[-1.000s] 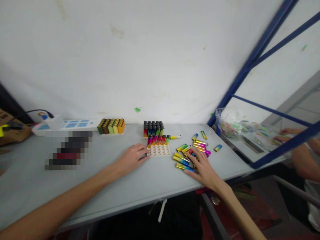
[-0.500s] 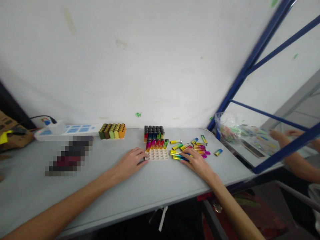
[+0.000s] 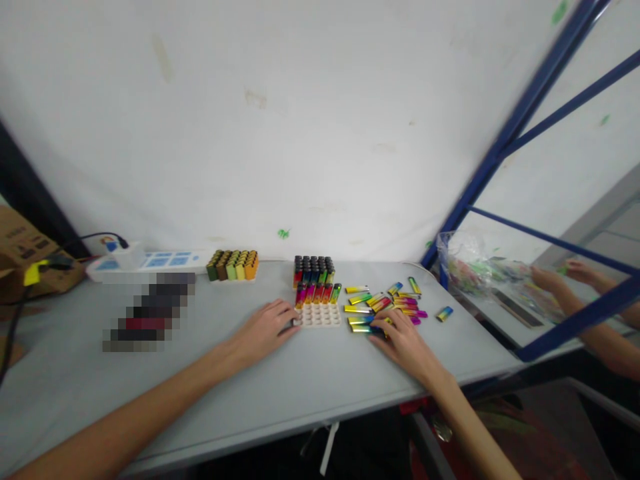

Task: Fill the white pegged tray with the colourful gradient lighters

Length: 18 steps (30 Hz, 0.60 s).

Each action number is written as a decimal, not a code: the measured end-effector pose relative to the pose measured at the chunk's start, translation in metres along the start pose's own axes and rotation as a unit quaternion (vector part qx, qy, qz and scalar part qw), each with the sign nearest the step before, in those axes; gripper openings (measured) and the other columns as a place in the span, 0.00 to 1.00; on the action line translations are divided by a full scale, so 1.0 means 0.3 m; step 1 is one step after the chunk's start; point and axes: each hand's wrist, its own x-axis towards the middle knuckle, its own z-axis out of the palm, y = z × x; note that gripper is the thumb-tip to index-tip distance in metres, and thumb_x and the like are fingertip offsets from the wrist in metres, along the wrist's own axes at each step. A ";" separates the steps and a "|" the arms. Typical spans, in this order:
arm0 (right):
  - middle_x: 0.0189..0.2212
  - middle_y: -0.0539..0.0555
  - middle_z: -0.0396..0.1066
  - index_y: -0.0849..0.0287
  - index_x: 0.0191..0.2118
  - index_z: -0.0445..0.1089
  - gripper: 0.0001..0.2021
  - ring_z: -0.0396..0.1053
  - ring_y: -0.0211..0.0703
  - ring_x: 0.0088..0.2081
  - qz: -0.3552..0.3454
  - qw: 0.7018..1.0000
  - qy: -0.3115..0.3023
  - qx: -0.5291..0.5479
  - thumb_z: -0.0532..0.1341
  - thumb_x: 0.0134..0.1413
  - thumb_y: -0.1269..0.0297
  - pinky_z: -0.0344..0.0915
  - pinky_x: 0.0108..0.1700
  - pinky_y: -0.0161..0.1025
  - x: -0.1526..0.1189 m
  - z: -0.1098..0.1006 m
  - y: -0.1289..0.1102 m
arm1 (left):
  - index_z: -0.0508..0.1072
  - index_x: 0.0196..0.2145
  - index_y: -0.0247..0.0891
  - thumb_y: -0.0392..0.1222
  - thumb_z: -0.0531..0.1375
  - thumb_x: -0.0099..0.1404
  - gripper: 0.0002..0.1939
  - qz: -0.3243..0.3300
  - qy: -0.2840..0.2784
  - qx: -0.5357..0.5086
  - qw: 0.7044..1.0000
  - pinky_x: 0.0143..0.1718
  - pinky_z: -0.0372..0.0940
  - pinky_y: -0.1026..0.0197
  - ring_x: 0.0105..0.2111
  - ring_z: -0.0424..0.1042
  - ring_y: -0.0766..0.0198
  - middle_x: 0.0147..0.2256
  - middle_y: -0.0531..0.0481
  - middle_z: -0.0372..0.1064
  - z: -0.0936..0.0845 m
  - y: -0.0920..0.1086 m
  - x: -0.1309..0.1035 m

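Observation:
My left hand (image 3: 270, 327) rests on the table with its fingertips at the left edge of a white tray (image 3: 320, 316) with round holes. It seems closed on that edge. One row of colourful lighters (image 3: 318, 294) stands upright along the tray's back. Behind it is a block of black-topped lighters (image 3: 314, 269). My right hand (image 3: 397, 337) lies over the near side of a loose pile of shiny lighters (image 3: 407, 303), its fingers bent on a yellow-and-blue lighter (image 3: 361, 325); whether it grips one is hidden.
A block of gold-topped lighters (image 3: 233, 265) and a power strip (image 3: 165, 260) stand along the wall. A cardboard box (image 3: 35, 250) is at far left. Beyond a blue metal frame (image 3: 543, 233) lie a plastic bag (image 3: 465, 263) and another person's arms (image 3: 595, 320).
The view has shifted slightly, so the table items appear lower and further right. My right hand has moved a little toward the near edge of the pile. My left hand stays at the tray.

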 end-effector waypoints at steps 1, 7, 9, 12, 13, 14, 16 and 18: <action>0.48 0.60 0.72 0.54 0.49 0.73 0.09 0.71 0.55 0.51 0.002 1.000 -0.005 -0.005 0.61 0.66 0.61 0.71 0.54 0.56 -0.004 0.003 -0.002 | 0.75 0.43 0.39 0.42 0.58 0.74 0.07 -0.002 -0.003 0.001 1.000 0.51 0.67 0.53 0.46 0.70 0.56 0.43 0.45 0.73 -0.001 0.001 0.001; 0.47 0.60 0.75 0.54 0.51 0.72 0.11 0.73 0.54 0.50 0.029 0.999 0.008 0.032 0.56 0.70 0.61 0.71 0.53 0.53 0.052 -0.009 -0.019 | 0.74 0.43 0.39 0.42 0.57 0.74 0.07 0.005 -0.002 -0.006 1.000 0.52 0.67 0.53 0.47 0.70 0.56 0.44 0.45 0.72 -0.006 0.005 0.002; 0.42 0.59 0.78 0.56 0.52 0.71 0.13 0.76 0.51 0.43 0.057 0.996 -0.002 0.074 0.54 0.71 0.59 0.72 0.47 0.47 0.103 -0.026 -0.042 | 0.74 0.43 0.39 0.42 0.57 0.74 0.08 0.006 -0.004 -0.006 1.000 0.52 0.67 0.53 0.46 0.70 0.56 0.43 0.45 0.72 -0.007 0.006 0.002; 0.35 0.55 0.78 0.56 0.51 0.73 0.14 0.75 0.46 0.35 0.050 0.988 -0.037 0.141 0.58 0.68 0.55 0.71 0.42 0.41 0.212 -0.039 -0.093 | 0.74 0.44 0.39 0.42 0.56 0.75 0.08 0.005 -0.003 -0.001 1.000 0.51 0.67 0.54 0.46 0.70 0.56 0.43 0.45 0.72 -0.006 0.007 0.002; 0.32 0.52 0.77 0.56 0.52 0.73 0.15 0.74 0.43 0.33 0.042 0.985 -0.043 0.161 0.59 0.67 0.55 0.70 0.40 0.39 0.254 -0.037 -0.111 | 0.74 0.44 0.39 0.42 0.56 0.75 0.08 0.005 -0.003 0.001 1.000 0.51 0.67 0.54 0.46 0.70 0.56 0.43 0.45 0.72 -0.006 0.008 0.002; 0.29 0.50 0.76 0.57 0.51 0.73 0.14 0.73 0.41 0.29 0.036 0.981 -0.041 0.185 0.61 0.66 0.55 0.68 0.37 0.37 0.297 -0.030 -0.127 | 0.74 0.44 0.39 0.42 0.57 0.75 0.07 0.006 -0.002 0.004 1.000 0.50 0.67 0.54 0.46 0.69 0.56 0.43 0.45 0.72 -0.006 0.009 0.003; 0.26 0.48 0.74 0.58 0.47 0.74 0.12 0.70 0.38 0.28 0.024 0.973 -0.049 0.222 0.63 0.64 0.56 0.66 0.35 0.34 0.376 -0.005 -0.153 | 0.74 0.43 0.39 0.42 0.57 0.74 0.07 0.008 -0.002 0.008 1.000 0.51 0.66 0.54 0.45 0.69 0.56 0.43 0.45 0.72 -0.006 0.011 0.003; 0.26 0.48 0.73 0.59 0.47 0.74 0.13 0.69 0.37 0.27 0.012 0.964 -0.052 0.259 0.64 0.64 0.56 0.65 0.33 0.33 0.438 0.028 -0.169 | 0.74 0.43 0.38 0.41 0.57 0.74 0.07 0.007 -0.006 0.013 1.000 0.51 0.66 0.54 0.46 0.69 0.56 0.43 0.45 0.72 -0.007 0.014 0.002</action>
